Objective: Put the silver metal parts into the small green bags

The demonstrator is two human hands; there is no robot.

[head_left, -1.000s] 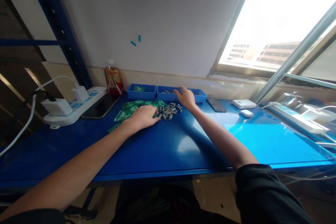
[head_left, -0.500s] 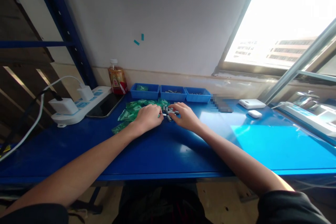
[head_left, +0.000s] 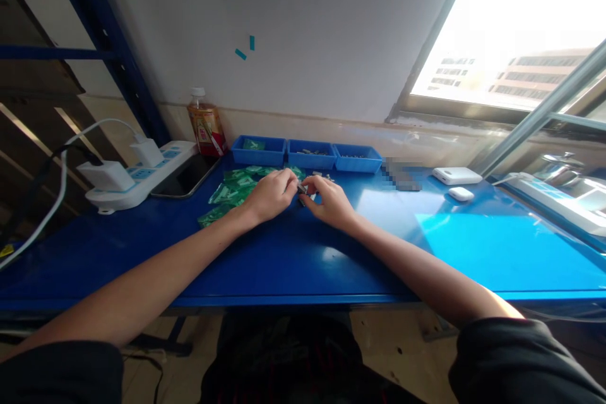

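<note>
My left hand (head_left: 271,194) and my right hand (head_left: 331,203) meet over the middle of the blue table. Between their fingertips is a small silver-and-dark metal part (head_left: 302,189), which both hands pinch. Its exact kind is too small to make out. Loose metal parts lie under and behind the fingers, mostly hidden by my right hand. Close by on the left, several green plastic packets (head_left: 231,192) are spread out, touching or nearly touching my left hand.
Three blue bins, left (head_left: 259,156), middle (head_left: 311,161) and right (head_left: 358,164), line the wall with small items inside. A drink bottle (head_left: 206,126), phone (head_left: 184,178) and power strip (head_left: 113,197) stand left. White cases (head_left: 457,175) and a bright blue sheet (head_left: 511,252) lie right.
My hands have drawn closer together, and a small metal part now shows raised between their fingertips. The view has tilted slightly downward, so the scene sits higher.
</note>
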